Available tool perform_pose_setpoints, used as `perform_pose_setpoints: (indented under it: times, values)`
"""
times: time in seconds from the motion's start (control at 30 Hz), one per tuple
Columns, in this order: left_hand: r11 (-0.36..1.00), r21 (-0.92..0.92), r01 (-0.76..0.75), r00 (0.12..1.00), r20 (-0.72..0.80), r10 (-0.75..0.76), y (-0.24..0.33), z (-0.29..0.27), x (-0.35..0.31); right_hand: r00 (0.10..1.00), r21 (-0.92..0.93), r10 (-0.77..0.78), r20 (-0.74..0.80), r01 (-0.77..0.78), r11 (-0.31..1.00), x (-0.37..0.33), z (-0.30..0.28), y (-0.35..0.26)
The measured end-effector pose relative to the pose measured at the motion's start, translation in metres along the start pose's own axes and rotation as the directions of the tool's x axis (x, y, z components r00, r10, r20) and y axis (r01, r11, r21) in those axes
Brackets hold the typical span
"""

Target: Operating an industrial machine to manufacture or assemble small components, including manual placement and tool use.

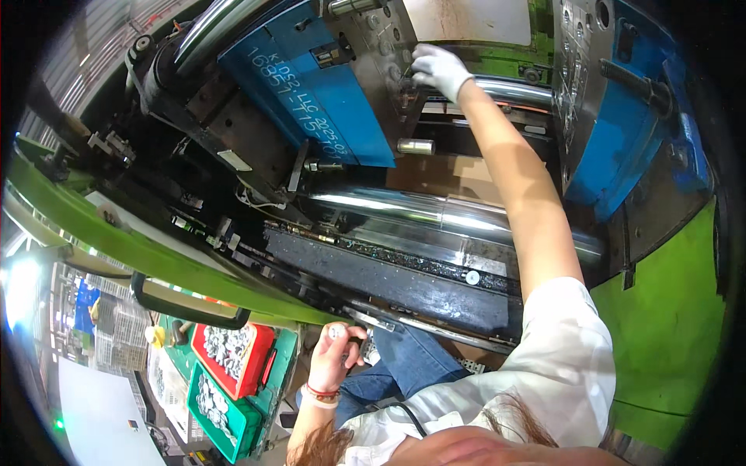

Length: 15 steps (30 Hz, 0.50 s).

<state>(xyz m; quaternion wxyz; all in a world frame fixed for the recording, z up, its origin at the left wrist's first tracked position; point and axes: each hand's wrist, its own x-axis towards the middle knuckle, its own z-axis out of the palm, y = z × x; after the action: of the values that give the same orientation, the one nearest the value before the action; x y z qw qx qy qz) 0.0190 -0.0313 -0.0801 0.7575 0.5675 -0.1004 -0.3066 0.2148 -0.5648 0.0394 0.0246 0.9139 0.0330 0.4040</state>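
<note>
Workshop background: green-framed moulding machine, its green door [140,247] with a black handle [189,309] swung across the left side, and a stack of white crates [120,330] beyond it. Between two blue mould blocks, left [311,97] and right [633,132], the machine stood open; polished tie bar [404,210] crossed below them, with a dark ledge [381,272] under it.

Right hand [440,71], in a white glove, arm extended: fingers at the right edge of the left block's steel mould face [378,46]. Contact with the face, and whether the fingers grasped anything, could not be told. Steel guide pin [416,146] projected from the block's lower right corner.

Left hand [332,359], bare, red band at wrist: raised before the person's jeans [416,353], fingers curled, grasping a small pale round piece [337,332] near the thumb tip; piece positioned just beside the door's lower end. Small white disc [472,276] noted toward the right end of the ledge.

Green surface [288,353], lower left: red bin [263,347] near its right edge, green bin [248,427] just beside, nearer the lower edge. Both contained many pale grey-white pieces [214,400].
</note>
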Motion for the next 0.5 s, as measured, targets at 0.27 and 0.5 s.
perform_pose_setpoints:
  times: [0.27, 0.5]
  values:
    - [0.921, 0.353, -0.163, 0.982, -0.03, 0.185, 0.052, 0.051, 0.001, 0.91, 0.664, -0.311, -0.274, 0.413, 0.623, -0.02, -0.148, -0.199]
    - [0.885, 0.35, -0.307, 0.917, -0.139, 0.374, 0.098, 0.081, 0.021, 0.825, 0.814, -0.53, 0.195, 0.166, 0.557, -0.053, -0.165, -0.292]
